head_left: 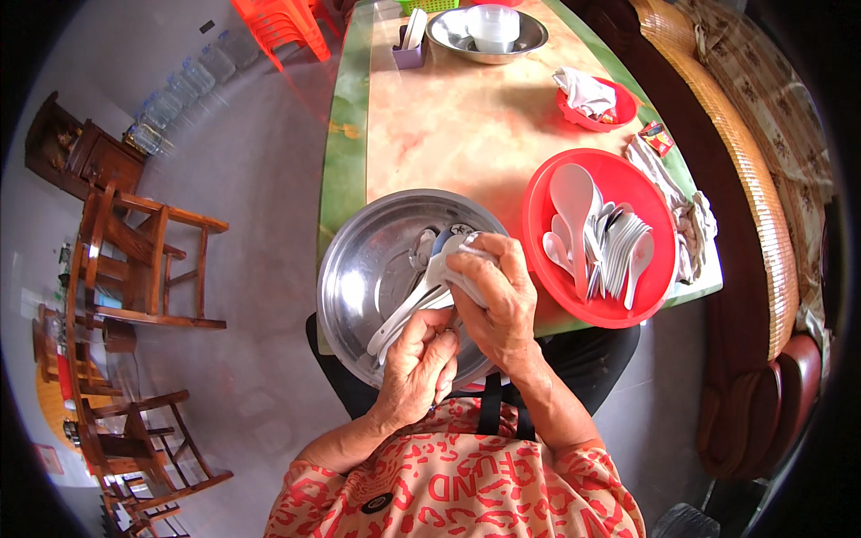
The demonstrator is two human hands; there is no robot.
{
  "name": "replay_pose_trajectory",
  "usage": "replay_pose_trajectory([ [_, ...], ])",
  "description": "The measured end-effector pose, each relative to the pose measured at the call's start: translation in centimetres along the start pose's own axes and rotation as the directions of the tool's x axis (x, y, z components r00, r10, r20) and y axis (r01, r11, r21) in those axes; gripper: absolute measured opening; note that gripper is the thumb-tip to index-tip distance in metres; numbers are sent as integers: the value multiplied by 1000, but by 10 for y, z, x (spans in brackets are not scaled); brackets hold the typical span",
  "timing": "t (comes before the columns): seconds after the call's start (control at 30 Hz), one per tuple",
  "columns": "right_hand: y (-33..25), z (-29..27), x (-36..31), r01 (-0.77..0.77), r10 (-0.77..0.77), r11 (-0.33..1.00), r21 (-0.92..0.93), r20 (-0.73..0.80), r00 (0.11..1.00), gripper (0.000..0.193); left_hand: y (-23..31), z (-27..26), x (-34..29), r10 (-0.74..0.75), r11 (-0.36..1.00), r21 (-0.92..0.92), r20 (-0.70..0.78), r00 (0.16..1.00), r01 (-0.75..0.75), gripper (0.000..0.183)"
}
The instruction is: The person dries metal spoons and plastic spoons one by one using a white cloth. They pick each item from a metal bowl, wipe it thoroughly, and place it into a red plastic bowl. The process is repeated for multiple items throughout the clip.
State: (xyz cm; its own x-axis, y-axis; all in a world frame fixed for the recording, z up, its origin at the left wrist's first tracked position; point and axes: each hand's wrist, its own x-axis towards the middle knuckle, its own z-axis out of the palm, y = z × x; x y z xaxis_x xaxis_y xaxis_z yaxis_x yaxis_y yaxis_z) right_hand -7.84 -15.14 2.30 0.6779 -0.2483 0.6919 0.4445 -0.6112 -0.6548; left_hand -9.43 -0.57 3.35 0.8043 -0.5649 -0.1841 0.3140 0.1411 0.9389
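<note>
Over the large steel basin (345, 287), both hands work close together. My right hand (502, 296) is closed around a white cloth (471, 280), pressing it near the fingers of the other hand. My left hand (420, 363) is pinched closed just below; what it grips is mostly hidden by the fingers and cloth. White long-handled spoons (395, 327) and some metal spoons (421, 249) rest in the basin. To the right, a red plastic bowl (556, 291) holds many white spoons (619, 251) and a big white rice paddle (572, 193).
Farther along the table (430, 134) are a red basket (619, 112) with a cloth, a steel bowl (529, 38) with clear tubs, and a purple holder (410, 57). A crumpled cloth (691, 233) lies at the right edge. Wooden chairs (157, 260) stand left, a wooden sofa (735, 179) right.
</note>
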Motion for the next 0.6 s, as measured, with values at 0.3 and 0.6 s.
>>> replay_pose_trajectory([
  [0.3, 8, 11, 10, -143, 118, 985, -100, -225, 967, 36, -1, 1, 0, -21, 999, -39, -15, 1000, 21, 20],
  [0.6, -10, 4, -18, -172, 169, 983, 66, 47, 984, 31, -1, -7, 3, 3, 999, -53, -44, 999, -6, 19],
])
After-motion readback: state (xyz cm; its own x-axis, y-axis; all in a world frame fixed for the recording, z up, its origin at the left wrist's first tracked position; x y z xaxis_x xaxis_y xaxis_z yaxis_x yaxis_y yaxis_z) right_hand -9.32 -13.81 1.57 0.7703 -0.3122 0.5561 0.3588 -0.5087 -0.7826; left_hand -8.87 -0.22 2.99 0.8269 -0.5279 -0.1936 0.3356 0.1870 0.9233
